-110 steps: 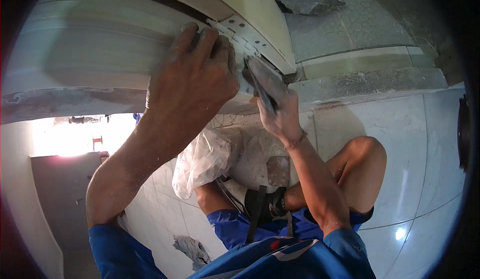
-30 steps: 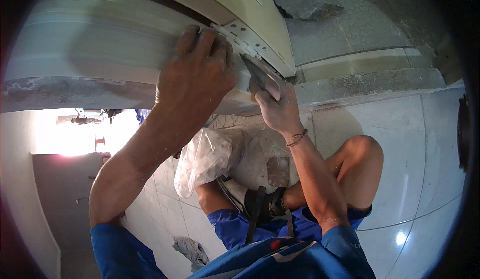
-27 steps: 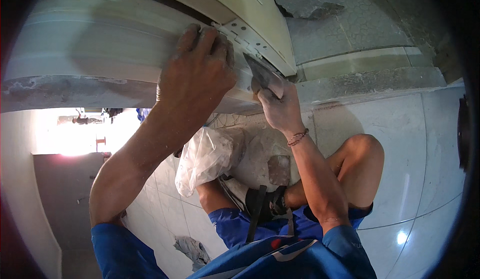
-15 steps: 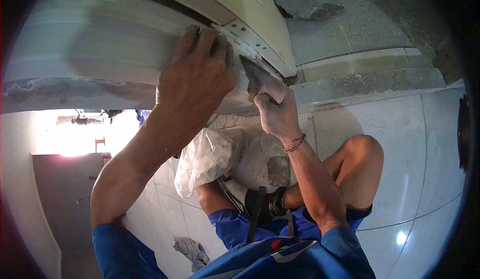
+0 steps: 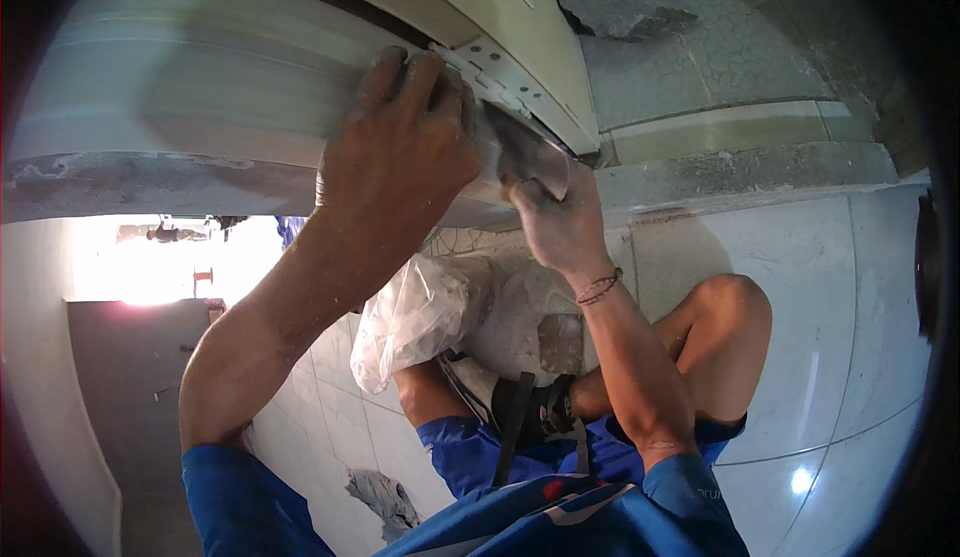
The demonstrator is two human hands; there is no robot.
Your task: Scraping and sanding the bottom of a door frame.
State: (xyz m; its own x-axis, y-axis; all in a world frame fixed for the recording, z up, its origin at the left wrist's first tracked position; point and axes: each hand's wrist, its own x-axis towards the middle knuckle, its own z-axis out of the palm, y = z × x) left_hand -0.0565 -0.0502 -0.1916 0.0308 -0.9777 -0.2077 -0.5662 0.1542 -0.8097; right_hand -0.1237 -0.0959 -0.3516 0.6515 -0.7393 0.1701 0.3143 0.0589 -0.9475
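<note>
At the door edge: left hand (image 5: 400,157) lies flat, fingers close together and pressed on the pale door panel (image 5: 200,87), just beside the metal hinge plate (image 5: 505,67).
Right hand: right hand (image 5: 560,227) is closed around the handle of a putty knife (image 5: 525,152); the grey blade points up toward the hinge plate and the joint under it.
Blade contact: blade tip is at the panel's lower edge; whether it touches cannot be told.
Work done: grey filler shows along the lower edge of the panel (image 5: 150,172), rough and uneven; both hands are dusted white.
Work left: judged from the rough strip and the blade at the joint, smoothing near the hinge appears unfinished.
Wall: cracked grey plaster (image 5: 700,47) with a broken patch above right.
Floor: glossy white tiles (image 5: 830,357); a clear plastic bag (image 5: 420,317) with pale powder lies by the person's sandalled foot (image 5: 520,407).
Lower left: crumpled grey rag (image 5: 385,497).
</note>
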